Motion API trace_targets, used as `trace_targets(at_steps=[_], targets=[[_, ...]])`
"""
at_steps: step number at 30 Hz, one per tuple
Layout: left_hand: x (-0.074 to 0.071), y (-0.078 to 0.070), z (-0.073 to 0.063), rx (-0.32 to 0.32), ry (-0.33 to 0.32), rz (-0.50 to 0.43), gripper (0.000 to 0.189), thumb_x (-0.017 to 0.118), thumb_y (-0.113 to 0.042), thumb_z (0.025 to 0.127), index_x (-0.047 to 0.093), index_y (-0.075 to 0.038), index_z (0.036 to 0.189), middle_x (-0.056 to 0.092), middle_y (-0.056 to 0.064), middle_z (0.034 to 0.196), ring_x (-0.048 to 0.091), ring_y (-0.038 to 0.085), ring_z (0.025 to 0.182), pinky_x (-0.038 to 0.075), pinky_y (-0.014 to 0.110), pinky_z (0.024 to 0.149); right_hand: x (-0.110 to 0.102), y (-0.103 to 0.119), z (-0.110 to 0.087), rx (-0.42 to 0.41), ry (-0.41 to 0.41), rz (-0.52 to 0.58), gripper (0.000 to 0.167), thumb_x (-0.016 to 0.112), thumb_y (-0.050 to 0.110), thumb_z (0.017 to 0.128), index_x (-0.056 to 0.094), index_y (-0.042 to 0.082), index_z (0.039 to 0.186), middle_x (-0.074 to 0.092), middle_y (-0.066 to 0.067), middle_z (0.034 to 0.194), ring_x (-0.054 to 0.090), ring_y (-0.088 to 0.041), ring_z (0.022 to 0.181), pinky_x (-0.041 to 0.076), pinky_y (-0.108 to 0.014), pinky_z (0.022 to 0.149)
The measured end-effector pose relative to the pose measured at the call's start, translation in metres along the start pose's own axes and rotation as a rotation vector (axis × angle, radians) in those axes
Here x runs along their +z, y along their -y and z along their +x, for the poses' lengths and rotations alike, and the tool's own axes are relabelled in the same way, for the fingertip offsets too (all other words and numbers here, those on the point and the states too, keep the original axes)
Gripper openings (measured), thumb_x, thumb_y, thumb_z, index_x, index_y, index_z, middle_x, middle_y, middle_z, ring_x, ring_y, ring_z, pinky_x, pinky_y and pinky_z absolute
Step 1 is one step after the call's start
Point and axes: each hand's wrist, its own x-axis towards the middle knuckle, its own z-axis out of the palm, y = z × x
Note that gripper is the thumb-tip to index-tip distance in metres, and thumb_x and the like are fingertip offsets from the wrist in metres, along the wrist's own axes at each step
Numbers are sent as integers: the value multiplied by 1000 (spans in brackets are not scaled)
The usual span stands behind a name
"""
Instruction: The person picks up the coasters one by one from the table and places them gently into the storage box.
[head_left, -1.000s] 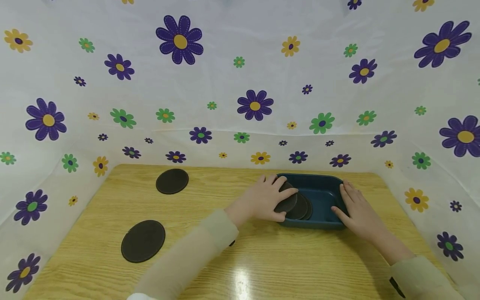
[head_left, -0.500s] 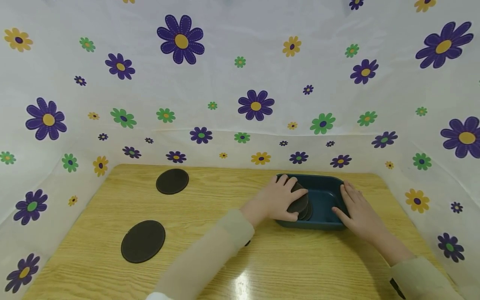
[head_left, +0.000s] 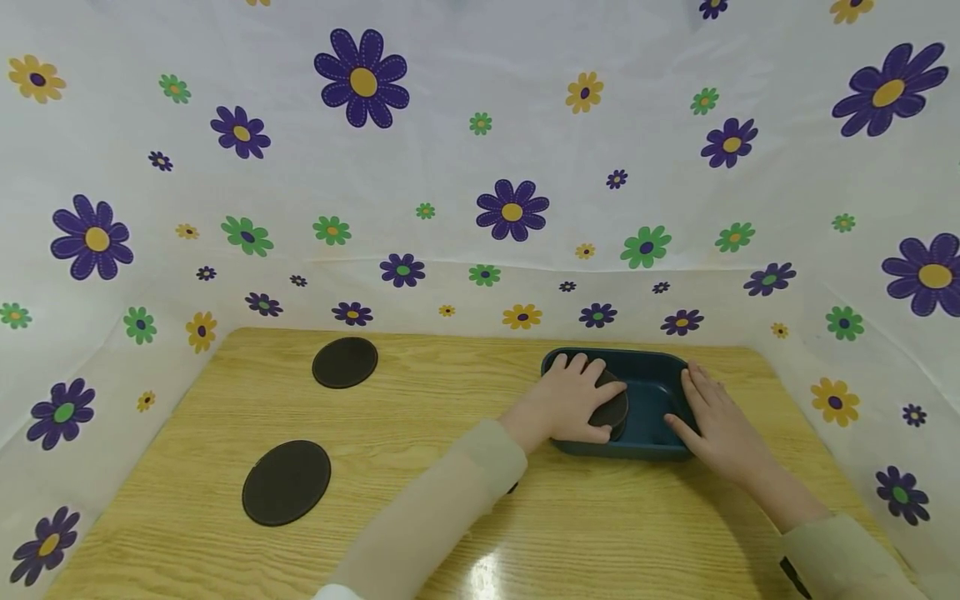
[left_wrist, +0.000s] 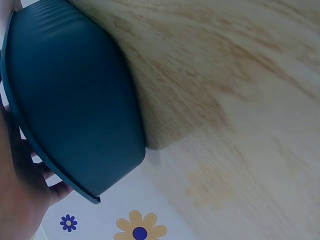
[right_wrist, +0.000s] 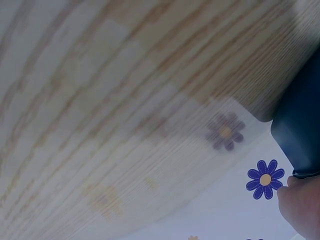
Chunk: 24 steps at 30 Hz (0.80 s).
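A dark blue rectangular bin (head_left: 649, 448) stands on the right of the table. My left hand (head_left: 573, 400) reaches over its left side and grips a round black coaster (head_left: 611, 410), fingers spread across the far side and thumb at the near edge. The coaster sits low inside the bin, and the other coasters below it are almost wholly hidden. My right hand (head_left: 720, 425) holds the bin's right wall, its thumb reaching over the inside and its fingers along the rim. In the left wrist view, fingers (left_wrist: 59, 191) show past the bin's rim.
Two more round black coasters lie flat on the left of the wooden table (head_left: 420, 400): one coaster (head_left: 345, 362) near the back edge, another coaster (head_left: 287, 482) closer to the front. A white flowered cloth (head_left: 450, 167) hangs along the back and both sides.
My left hand has moved right and further into the bin with the coaster, which now covers the coasters that showed beneath it. My right hand has stayed at the bin's right wall.
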Motion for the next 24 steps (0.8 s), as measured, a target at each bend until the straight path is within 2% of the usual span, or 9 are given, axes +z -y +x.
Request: trace_targets(at_steps=[9, 15, 24], targets=[[1, 1, 0, -4, 28, 21, 70, 44, -70, 103, 36, -39, 165, 44, 0, 162, 47, 21, 143, 42, 42, 116, 2, -1, 0, -11, -18, -6, 83, 58, 37, 108, 23, -19, 160, 19, -39, 169, 17, -54, 159, 1, -52, 135], [2, 3, -3, 7, 15, 39, 64, 42, -65, 105, 40, -38, 163, 47, -1, 159, 47, 19, 142, 42, 40, 115, 2, -2, -1, -10, -23, -1, 84, 58, 37, 108, 22, -18, 161, 18, -39, 170, 17, -54, 160, 0, -50, 135], [3, 9, -12, 21, -18, 32, 63, 43, -64, 106, 42, -36, 163, 47, 0, 160, 46, 21, 146, 40, 43, 119, 1, -1, -1, -11, -25, -8, 83, 58, 36, 108, 22, -17, 161, 19, -38, 170, 17, -53, 160, 1, -50, 135]])
